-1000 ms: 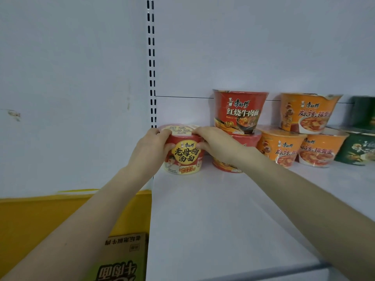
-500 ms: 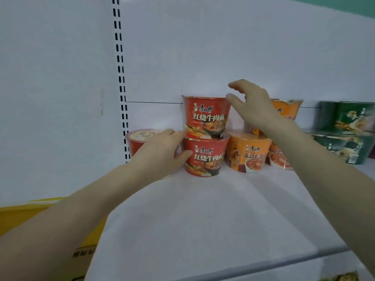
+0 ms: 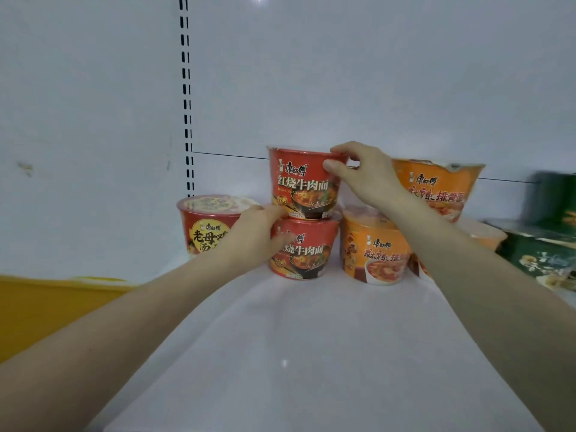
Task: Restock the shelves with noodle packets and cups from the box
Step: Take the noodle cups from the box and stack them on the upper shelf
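Several cups shelved, restock partway

Along the shelf [image 3: 296, 353] back edge: chicken noodle cup [image 3: 202, 226] at the left, top beef cup [image 3: 299, 182] stacked on bottom beef cup [image 3: 308, 251], then orange rib cups [image 3: 374, 254], and green cups [image 3: 542, 254] toward the right edge. My right hand [image 3: 367, 176] pinches the top beef cup's rim, fingers clamped. My left hand [image 3: 252, 235] lies with straight fingers against the bottom beef cup. More stock is likely due. Yellow crate [image 3: 46, 307] contents hidden.

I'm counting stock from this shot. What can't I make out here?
Head view only:
Chicken cup: label's right half hidden behind the left hand.
Rear lower orange cup: mostly hidden behind the right forearm.
Green packs: blurred, cut off by the right edge.
Lid of the top red cup: unseen from this angle.
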The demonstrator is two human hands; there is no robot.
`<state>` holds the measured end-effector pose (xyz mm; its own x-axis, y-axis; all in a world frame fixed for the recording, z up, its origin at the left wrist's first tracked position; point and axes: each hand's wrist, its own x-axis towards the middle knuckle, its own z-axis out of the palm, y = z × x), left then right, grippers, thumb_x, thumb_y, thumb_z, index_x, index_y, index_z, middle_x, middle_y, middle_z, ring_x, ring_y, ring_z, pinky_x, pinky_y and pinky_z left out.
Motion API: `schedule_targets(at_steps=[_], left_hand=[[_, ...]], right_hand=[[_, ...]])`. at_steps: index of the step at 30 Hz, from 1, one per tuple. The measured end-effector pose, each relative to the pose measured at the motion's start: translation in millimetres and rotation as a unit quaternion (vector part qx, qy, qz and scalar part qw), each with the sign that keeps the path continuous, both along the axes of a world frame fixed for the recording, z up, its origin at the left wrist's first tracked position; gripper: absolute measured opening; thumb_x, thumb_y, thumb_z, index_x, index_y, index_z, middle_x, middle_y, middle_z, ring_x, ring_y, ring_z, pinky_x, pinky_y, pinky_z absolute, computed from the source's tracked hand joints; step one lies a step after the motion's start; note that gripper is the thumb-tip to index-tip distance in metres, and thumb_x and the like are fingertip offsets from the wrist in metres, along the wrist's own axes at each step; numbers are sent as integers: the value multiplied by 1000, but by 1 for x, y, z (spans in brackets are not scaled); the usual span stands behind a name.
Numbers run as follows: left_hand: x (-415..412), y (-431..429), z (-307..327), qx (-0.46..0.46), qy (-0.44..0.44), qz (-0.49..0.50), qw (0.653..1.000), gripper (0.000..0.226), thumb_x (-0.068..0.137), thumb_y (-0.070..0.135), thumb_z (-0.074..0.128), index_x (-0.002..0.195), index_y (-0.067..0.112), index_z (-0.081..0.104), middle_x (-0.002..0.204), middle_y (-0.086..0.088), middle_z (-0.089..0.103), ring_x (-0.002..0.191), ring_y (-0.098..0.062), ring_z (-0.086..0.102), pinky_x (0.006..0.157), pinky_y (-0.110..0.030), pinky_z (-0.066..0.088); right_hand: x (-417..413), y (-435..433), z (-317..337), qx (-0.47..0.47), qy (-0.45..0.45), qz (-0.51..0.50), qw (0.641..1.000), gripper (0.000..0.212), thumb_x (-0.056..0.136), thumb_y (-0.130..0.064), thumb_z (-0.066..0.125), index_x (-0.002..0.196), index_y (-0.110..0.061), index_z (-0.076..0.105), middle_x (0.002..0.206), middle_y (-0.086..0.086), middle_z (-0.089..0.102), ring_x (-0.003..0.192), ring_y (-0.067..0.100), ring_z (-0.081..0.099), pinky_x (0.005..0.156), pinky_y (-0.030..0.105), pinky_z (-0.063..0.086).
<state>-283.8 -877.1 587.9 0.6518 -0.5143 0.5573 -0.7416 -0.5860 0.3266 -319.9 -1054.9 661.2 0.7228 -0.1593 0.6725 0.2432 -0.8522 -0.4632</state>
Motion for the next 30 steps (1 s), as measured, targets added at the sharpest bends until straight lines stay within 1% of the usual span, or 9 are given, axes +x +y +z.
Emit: schedule_targets(at_steps=[5, 8, 9, 10, 13, 17, 21, 26, 30], left_hand=[[7, -7, -2, -26, 9, 18, 999, 35, 91, 23, 55, 126, 16, 56, 115, -11, 59, 101, -22, 54, 81, -20, 35], [8, -11, 0, -56, 18, 26, 998, 29, 92, 20, 55, 120, 13, 60, 116, -9, 63, 102, -22, 57, 80, -20, 38], [7, -13, 1, -66, 21, 29, 997, 28, 91, 20, 56, 118, 12, 61, 116, -8, 64, 102, -22, 58, 79, -20, 39], [7, -15, 2, -70, 19, 33, 997, 27, 91, 20, 56, 116, 12, 62, 116, -8, 65, 102, -22, 59, 79, -20, 39], [7, -19, 0, -59, -12, 59, 996, 28, 89, 26, 59, 113, 13, 64, 111, -9, 67, 99, -23, 60, 77, -23, 41], [5, -19, -2, -54, -37, 85, 994, 31, 87, 33, 59, 113, 17, 64, 106, -11, 64, 94, -26, 60, 78, -30, 46], [6, -19, -4, -73, 10, 68, 995, 35, 87, 32, 60, 116, 12, 59, 106, -12, 57, 87, -21, 52, 76, -27, 42], [5, -21, -1, -108, 41, 43, 992, 34, 85, 26, 65, 112, 5, 61, 110, -13, 65, 95, -25, 61, 75, -26, 46], [5, -24, -4, -111, 33, 67, 991, 39, 82, 32, 67, 111, 6, 59, 108, -14, 63, 93, -27, 61, 76, -31, 50]], right_hand=[[5, -8, -1, 14, -35, 9, 999, 34, 88, -29, 59, 118, -12, 60, 120, 1, 61, 101, 4, 47, 81, 16, 36], [5, -12, -2, 14, -49, 1, 999, 33, 89, -30, 58, 117, -13, 61, 120, 1, 62, 98, 1, 44, 64, 0, 33], [5, -13, -2, 17, -52, -1, 998, 33, 89, -30, 58, 117, -13, 61, 120, 1, 62, 98, 1, 44, 61, -2, 32], [4, -13, -2, 20, -56, -2, 998, 34, 89, -30, 58, 117, -13, 61, 120, 1, 62, 98, 1, 44, 62, -1, 32], [3, -14, -2, 22, -70, -7, 997, 33, 89, -32, 58, 116, -12, 61, 119, 1, 63, 98, 1, 45, 74, 11, 34], [4, -11, -4, 21, -74, -7, 997, 34, 89, -32, 57, 115, -12, 61, 119, 1, 63, 98, 3, 46, 65, 0, 29], [3, -10, -4, 28, -74, -1, 997, 34, 90, -32, 57, 117, -12, 60, 120, 1, 62, 100, 1, 45, 63, 0, 29], [3, -7, -4, 35, -74, 2, 997, 32, 89, -32, 58, 114, -12, 61, 118, 1, 63, 96, 0, 44, 59, -6, 31], [5, -4, -7, 44, -79, 4, 996, 32, 88, -30, 60, 112, -11, 62, 117, 2, 64, 95, 2, 46, 59, -11, 29]])
